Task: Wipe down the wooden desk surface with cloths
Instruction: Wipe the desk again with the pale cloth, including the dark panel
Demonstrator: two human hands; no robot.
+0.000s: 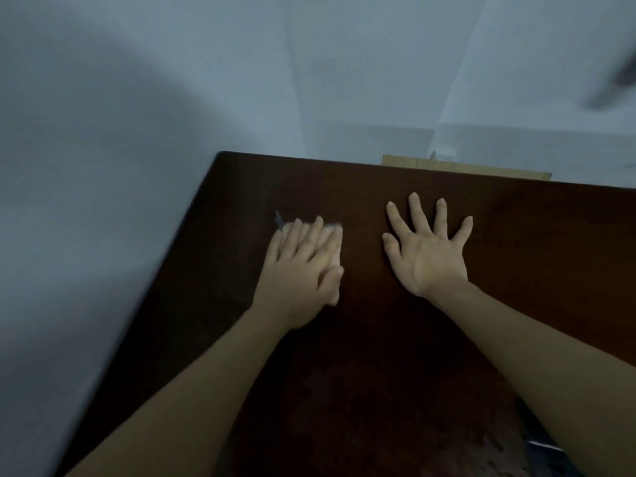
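Dark brown wooden desk (378, 339) fills centre and right; pale grey wall (103, 132) runs along its left edge and behind it. Left hand (303, 270) lies flat on small pale cloth (335, 232) near desk's far-left corner. Right hand (428, 246) flat on desk, just right of left hand, apart from it. Flat tan cardboard piece (464, 166) behind desk's far edge.

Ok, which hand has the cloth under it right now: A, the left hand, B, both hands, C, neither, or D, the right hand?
A: a pale cloth shows beneath the flat fingers of the left hand, while the right hand lies spread on the bare desk with nothing under it.
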